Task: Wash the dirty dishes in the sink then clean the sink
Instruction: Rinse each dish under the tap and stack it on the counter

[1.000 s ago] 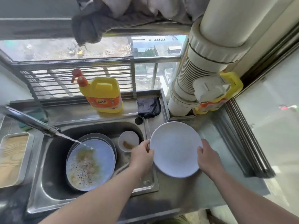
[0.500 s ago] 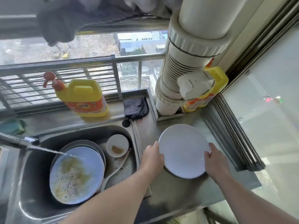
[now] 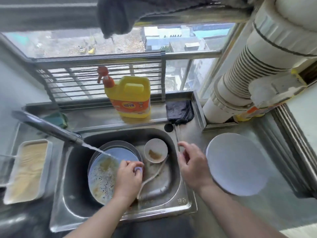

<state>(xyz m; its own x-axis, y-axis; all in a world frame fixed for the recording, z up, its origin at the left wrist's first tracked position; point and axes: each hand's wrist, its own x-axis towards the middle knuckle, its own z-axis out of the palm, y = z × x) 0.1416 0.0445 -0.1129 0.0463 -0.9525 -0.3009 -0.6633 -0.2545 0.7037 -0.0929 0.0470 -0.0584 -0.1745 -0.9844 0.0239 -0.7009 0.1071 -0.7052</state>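
Sink (image 3: 180,201) rim stamp unreadable; inside it we see left hand (image 3: 127,179) gripping soiled plate (image 3: 103,177), right hand (image 3: 193,167) fingers loosely curled, empty.

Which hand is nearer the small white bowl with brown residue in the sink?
Right, narrowly. The right hand hovers just right of the small white bowl; the left hand grips the dirty round plate, below-left.

Under the left hand (image 3: 127,179) lies a pale blue plate (image 3: 103,176) speckled with brown and yellow residue. Beyond it, a white bowl (image 3: 155,150) carries a brown smear. Right of the right hand (image 3: 193,166) sits a plain white plate (image 3: 237,164). Farther back stand a yellow detergent jug (image 3: 130,97) with an orange label and a dark navy cloth (image 3: 180,110).
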